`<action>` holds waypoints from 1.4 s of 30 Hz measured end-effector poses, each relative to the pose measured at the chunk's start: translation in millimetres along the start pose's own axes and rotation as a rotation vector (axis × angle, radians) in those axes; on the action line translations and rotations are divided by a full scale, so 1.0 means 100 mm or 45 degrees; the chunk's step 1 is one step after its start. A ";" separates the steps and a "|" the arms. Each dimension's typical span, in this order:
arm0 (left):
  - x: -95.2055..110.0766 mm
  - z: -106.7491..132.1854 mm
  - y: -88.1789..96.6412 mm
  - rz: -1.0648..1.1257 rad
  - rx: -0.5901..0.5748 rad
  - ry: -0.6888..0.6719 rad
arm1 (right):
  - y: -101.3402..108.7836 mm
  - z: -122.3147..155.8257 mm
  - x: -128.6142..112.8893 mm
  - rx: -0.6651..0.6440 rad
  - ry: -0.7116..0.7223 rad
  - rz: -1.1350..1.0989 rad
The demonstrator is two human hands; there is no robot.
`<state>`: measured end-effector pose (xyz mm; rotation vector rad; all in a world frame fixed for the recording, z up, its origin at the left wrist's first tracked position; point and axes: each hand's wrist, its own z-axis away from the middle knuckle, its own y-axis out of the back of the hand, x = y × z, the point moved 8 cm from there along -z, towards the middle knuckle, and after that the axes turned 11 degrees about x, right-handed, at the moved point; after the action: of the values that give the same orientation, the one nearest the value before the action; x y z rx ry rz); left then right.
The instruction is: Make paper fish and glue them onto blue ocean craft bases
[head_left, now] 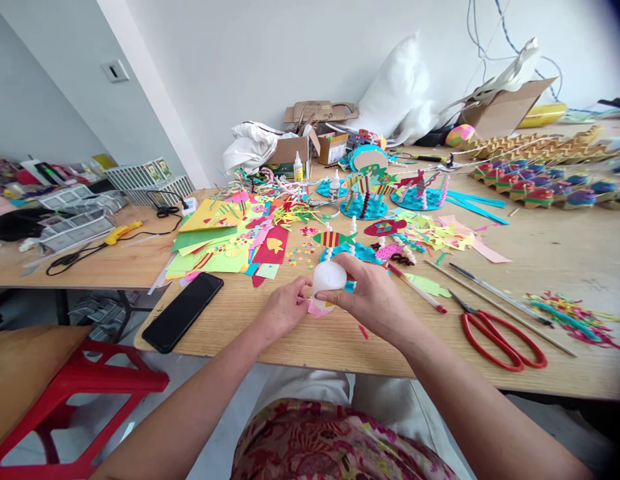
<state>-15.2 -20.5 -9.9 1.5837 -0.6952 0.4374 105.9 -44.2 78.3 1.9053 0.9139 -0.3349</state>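
Observation:
Near the front edge of the table, my right hand (373,293) is wrapped round a white plastic glue bottle (329,277), its round bottom turned up towards me. The nozzle is hidden underneath. Below the bottle lies a small piece of pink paper (320,311). My left hand (284,305) pinches that paper by its left edge. Just behind the bottle stands a blue scalloped base (363,253), partly covered by my right hand. A striped paper fish (334,239) and a dark red fish (385,227) stand above it.
Red-handled scissors (500,337), a pen (495,292) and a wooden stick (520,319) lie to the right. A black phone (184,311) is at left, near stacked coloured paper (210,230). Behind stand more blue fish models (363,203) and glue bottles (298,168).

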 end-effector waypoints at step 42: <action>-0.03 0.00 -0.02 0.006 0.009 -0.004 | 0.00 -0.02 -0.04 -0.026 0.012 -0.031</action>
<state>-16.4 -19.8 -13.4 1.5900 -0.7005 0.4410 102.7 -44.6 81.2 1.8794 0.9439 -0.3302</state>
